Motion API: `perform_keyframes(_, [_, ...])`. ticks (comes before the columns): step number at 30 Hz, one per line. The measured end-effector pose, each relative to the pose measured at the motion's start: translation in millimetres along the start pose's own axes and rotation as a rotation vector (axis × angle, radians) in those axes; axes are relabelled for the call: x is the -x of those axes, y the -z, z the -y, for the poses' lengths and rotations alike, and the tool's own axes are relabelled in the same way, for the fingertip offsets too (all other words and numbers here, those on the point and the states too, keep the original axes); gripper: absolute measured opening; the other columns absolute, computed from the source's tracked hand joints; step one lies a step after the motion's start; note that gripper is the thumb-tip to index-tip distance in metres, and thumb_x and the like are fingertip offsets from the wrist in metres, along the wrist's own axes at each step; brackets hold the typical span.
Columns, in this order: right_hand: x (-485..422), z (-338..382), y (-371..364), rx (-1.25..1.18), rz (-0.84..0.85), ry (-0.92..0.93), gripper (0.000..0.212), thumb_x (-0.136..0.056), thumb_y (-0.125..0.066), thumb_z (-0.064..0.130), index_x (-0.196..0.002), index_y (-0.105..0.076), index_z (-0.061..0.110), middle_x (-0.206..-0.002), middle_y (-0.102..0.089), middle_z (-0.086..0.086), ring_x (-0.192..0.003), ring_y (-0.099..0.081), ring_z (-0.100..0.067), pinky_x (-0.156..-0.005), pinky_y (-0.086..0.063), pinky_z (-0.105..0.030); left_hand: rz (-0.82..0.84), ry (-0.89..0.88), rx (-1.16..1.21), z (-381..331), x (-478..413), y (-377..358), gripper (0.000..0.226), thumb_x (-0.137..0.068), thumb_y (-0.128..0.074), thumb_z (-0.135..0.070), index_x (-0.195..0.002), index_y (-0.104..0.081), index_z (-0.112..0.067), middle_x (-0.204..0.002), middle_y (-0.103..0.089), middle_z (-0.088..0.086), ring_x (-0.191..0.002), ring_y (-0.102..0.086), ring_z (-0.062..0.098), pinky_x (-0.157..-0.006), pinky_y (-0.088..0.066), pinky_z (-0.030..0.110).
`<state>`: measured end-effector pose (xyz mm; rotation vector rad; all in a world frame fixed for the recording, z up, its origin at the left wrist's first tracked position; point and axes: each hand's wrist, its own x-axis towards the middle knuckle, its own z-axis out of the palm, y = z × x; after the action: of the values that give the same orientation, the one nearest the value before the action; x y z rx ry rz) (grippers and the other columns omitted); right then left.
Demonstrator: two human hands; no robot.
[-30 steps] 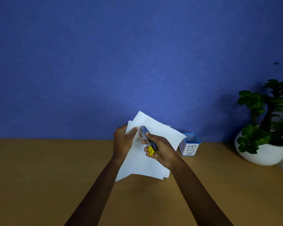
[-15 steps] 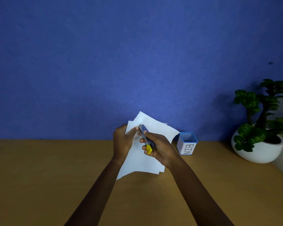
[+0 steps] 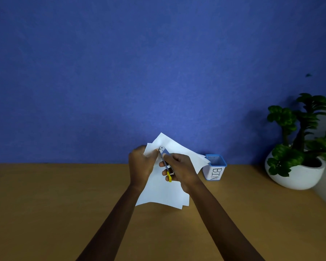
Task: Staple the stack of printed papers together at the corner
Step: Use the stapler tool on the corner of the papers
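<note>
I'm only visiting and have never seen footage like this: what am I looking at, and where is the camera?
No machine here: these are a person's two bare hands, filmed by a camera on their head, looking down. The left hand holds a loose stack of white papers near a corner. The right hand grips a small stapler, its nose at that corner. On the wooden table stand a box marked BIN and a potted plant.
</note>
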<state>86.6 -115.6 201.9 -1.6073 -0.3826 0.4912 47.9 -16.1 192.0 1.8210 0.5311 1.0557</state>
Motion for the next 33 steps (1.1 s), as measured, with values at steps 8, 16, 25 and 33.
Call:
perform_keyframes(8, [-1, -5, -3, 0.343, -0.142, 0.178, 0.028, -0.095, -0.049, 0.026, -0.098, -0.063, 0.002, -0.087, -0.067, -0.01, -0.048, -0.054, -0.004, -0.04, -0.044, -0.002, 0.035, -0.038, -0.113, 0, 3, 0, 0.036, -0.079, -0.068, -0.015, -0.107, -0.061, 0.006, -0.112, -0.067, 0.02, -0.104, -0.062, 0.035, -0.087, -0.04, 0.025])
perform_keyframes(16, [1, 6, -2, 0.94, -0.154, 0.295, 0.04, -0.097, -0.039, 0.036, -0.122, -0.051, 0.006, -0.12, -0.064, -0.014, -0.107, -0.062, -0.026, -0.096, -0.048, -0.03, 0.11, -0.088, -0.322, -3, 1, 1, 0.038, -0.087, -0.059, -0.024, -0.11, -0.06, 0.005, -0.116, -0.066, 0.02, -0.105, -0.062, 0.033, -0.094, -0.046, 0.032])
perform_keyframes(25, [-2, 24, 3, 1.238, 0.093, 0.178, 0.052, -0.096, -0.046, 0.03, -0.14, -0.027, 0.011, -0.146, -0.04, -0.005, -0.13, -0.044, -0.024, -0.11, -0.034, -0.03, 0.176, -0.198, -0.458, -4, -2, 5, 0.036, -0.09, -0.053, -0.023, -0.112, -0.059, 0.004, -0.118, -0.065, 0.02, -0.106, -0.061, 0.034, -0.095, -0.046, 0.035])
perform_keyframes(33, [2, 24, 1, 1.25, 0.018, 0.263, 0.048, -0.095, -0.049, 0.029, -0.137, -0.033, 0.01, -0.14, -0.048, -0.009, -0.123, -0.051, -0.027, -0.108, -0.039, -0.033, 0.235, -0.24, -0.514, -2, -2, 9, 0.036, -0.09, -0.052, -0.019, -0.117, -0.057, 0.004, -0.123, -0.062, 0.021, -0.112, -0.059, 0.036, -0.101, -0.043, 0.037])
